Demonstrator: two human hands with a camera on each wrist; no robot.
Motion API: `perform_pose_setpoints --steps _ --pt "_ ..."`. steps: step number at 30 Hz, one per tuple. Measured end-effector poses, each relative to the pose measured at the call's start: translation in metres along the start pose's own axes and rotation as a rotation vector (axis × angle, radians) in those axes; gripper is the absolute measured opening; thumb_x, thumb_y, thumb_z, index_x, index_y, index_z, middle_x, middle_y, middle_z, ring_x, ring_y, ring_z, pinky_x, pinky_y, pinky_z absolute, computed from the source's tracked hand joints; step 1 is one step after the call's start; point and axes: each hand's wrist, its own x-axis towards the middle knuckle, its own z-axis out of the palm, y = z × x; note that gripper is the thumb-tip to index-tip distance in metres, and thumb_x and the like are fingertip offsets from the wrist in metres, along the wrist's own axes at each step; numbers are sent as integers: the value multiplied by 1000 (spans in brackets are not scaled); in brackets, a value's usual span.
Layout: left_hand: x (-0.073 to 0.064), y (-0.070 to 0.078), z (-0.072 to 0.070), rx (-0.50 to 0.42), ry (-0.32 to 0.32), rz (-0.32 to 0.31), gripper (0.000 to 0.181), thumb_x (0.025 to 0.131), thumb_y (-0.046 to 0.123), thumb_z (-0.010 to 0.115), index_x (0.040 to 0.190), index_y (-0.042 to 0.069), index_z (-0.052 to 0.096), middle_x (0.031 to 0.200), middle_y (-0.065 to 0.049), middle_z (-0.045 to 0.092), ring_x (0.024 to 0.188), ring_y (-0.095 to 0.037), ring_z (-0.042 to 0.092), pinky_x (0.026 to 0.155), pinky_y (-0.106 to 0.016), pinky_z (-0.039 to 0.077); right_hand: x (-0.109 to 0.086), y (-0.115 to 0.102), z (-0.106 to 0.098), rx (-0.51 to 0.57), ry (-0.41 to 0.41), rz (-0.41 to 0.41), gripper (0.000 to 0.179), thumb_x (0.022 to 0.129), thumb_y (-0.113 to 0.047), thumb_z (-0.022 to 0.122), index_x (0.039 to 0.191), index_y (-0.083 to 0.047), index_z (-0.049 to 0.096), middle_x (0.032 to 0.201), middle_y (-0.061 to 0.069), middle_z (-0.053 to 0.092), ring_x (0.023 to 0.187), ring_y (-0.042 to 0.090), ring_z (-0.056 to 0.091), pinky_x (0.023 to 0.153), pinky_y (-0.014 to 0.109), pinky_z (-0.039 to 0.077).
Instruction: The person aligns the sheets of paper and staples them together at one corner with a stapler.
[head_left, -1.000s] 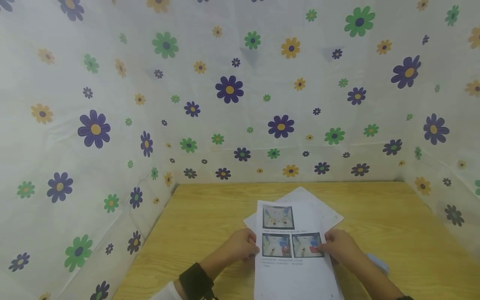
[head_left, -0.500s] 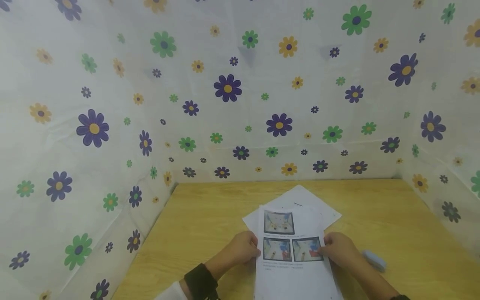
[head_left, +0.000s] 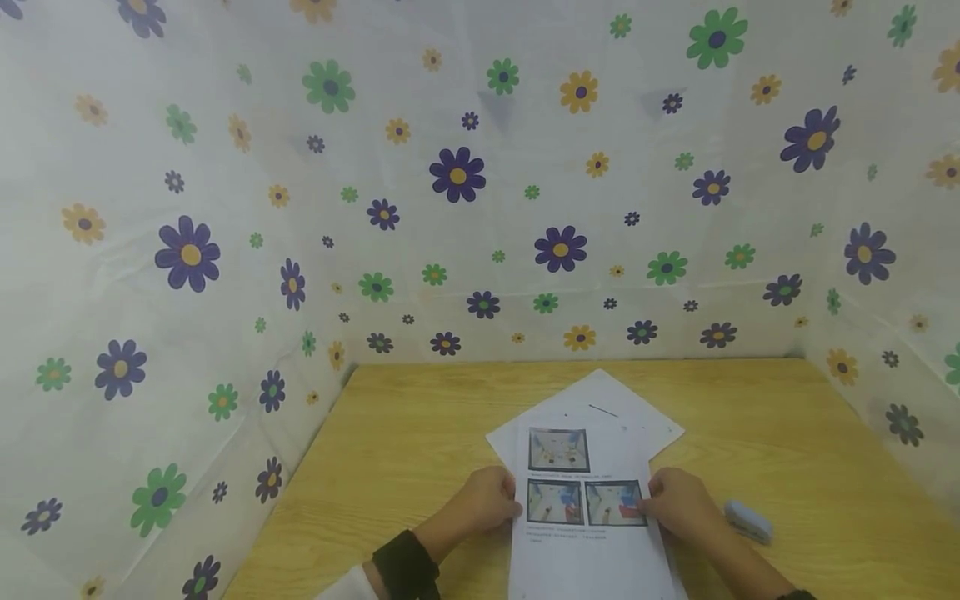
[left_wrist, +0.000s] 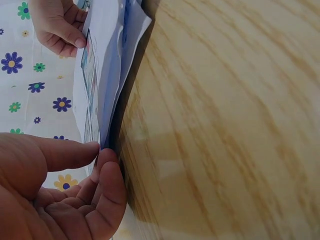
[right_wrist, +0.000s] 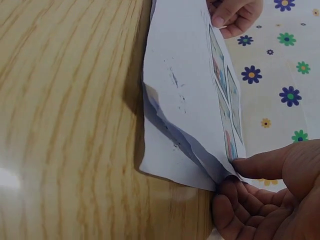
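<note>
A few printed paper sheets (head_left: 585,558) with small pictures and lines of text are held between both hands near the table's front. My left hand (head_left: 489,500) pinches their left edge between thumb and curled fingers, seen close up in the left wrist view (left_wrist: 65,185). On the opposite edge my right hand (head_left: 681,502) pinches the sheets the same way; in the right wrist view the sheets (right_wrist: 185,75) bow and separate slightly near the thumb. Behind them another white sheet (head_left: 600,396) lies turned cornerwise on the table, partly covered, with a short dark line on it.
A light blue stapler-like object (head_left: 748,521) lies on the wooden table (head_left: 397,433) beside the right forearm. Flower-patterned white sheeting (head_left: 480,208) encloses the table at the back and both sides.
The held sheets have dropped slightly toward the front, showing more of the sheet behind. Both hands have moved a little lower with them and keep their grip. The blue object is more exposed.
</note>
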Motion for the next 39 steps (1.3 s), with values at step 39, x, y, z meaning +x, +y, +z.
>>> perform_pose_setpoints --steps 39 --pt "8 6 -3 -77 -49 -88 30 95 19 71 109 -6 64 90 -11 68 70 -19 68 61 -36 58 2 9 -29 260 -145 6 43 99 -22 64 116 17 61 100 21 74 84 26 73 71 40 62"
